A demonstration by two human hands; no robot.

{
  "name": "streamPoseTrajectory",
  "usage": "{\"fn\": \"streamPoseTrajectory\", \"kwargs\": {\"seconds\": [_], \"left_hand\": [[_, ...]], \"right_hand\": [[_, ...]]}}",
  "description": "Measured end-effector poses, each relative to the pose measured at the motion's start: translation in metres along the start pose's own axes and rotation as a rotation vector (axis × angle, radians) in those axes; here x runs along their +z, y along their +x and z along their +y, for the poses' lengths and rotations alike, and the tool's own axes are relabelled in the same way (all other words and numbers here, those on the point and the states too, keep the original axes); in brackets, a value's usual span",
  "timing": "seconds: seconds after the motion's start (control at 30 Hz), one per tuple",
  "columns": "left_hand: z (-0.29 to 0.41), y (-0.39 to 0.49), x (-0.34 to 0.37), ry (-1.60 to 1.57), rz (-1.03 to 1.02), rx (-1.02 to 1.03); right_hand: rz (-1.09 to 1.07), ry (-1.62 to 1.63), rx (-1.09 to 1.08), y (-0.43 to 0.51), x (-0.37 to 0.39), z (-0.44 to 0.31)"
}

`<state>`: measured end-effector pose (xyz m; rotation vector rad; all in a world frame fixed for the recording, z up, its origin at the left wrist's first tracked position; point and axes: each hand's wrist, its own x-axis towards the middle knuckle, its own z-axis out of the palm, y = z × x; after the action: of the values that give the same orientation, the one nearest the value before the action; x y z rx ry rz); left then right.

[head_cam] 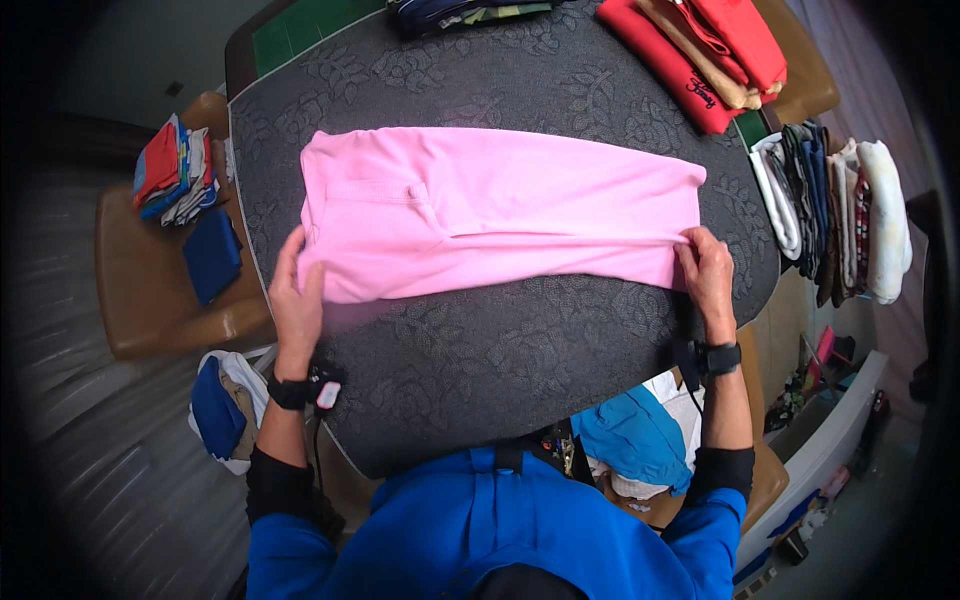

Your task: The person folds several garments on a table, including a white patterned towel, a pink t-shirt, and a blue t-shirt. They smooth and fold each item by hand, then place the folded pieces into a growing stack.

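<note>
A pink knit garment [540, 180], shaped like a pair of trousers, lies sideways across the dark patterned tablecloth [487, 352]. A slit between its two leg parts runs toward the right end. My left hand [296, 300] is at the lower corner of the wide left end, thumb and fingers apart on either side of the cloth's edge; whether it grips is unclear. At the right end, my right hand [706, 270] pinches the hem of the lower leg between thumb and fingers. Both wrists wear black straps with small devices.
Folded red and tan clothes [705, 60] lie at the far right corner, dark folded clothes [472, 15] at the far edge. Brown chairs hold a clothes stack [176, 172] on the left and a folded row [832, 217] on the right. Blue cloth [637, 435] lies below the near edge.
</note>
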<state>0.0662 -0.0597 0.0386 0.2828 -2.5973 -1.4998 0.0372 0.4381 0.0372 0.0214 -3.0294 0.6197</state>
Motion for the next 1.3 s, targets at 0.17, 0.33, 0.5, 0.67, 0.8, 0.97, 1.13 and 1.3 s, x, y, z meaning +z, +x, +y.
{"fn": "streamPoseTrajectory", "kwargs": {"seconds": [0.17,0.33,0.5,0.67,0.8,0.97,1.13,1.3], "left_hand": [[-0.008,0.009,-0.011,-0.186,0.031,-0.239],[-0.007,-0.015,-0.007,-0.147,-0.021,-0.205],[-0.020,-0.011,0.003,0.070,0.030,-0.016],[-0.021,-0.005,0.000,0.048,0.027,-0.064],[-0.009,-0.005,-0.003,0.096,0.004,-0.080],[-0.004,-0.009,0.001,-0.001,-0.011,-0.158],[-0.007,-0.007,0.003,-0.020,0.031,-0.102],[-0.009,-0.008,-0.005,-0.005,0.016,-0.082]], "right_hand": [[0.280,-0.181,-0.277,0.012,-0.006,-0.027],[0.148,0.072,-0.578,-0.020,0.028,-0.091],[0.069,0.059,-0.745,-0.016,0.070,-0.145],[0.049,-0.024,-0.753,0.001,0.080,-0.152],[0.036,-0.053,-0.750,0.006,0.078,-0.143],[0.216,0.038,-0.746,0.007,0.063,-0.146],[0.077,0.118,-0.639,0.012,0.066,-0.145],[-0.003,0.260,-0.548,0.004,0.060,-0.148]]}}
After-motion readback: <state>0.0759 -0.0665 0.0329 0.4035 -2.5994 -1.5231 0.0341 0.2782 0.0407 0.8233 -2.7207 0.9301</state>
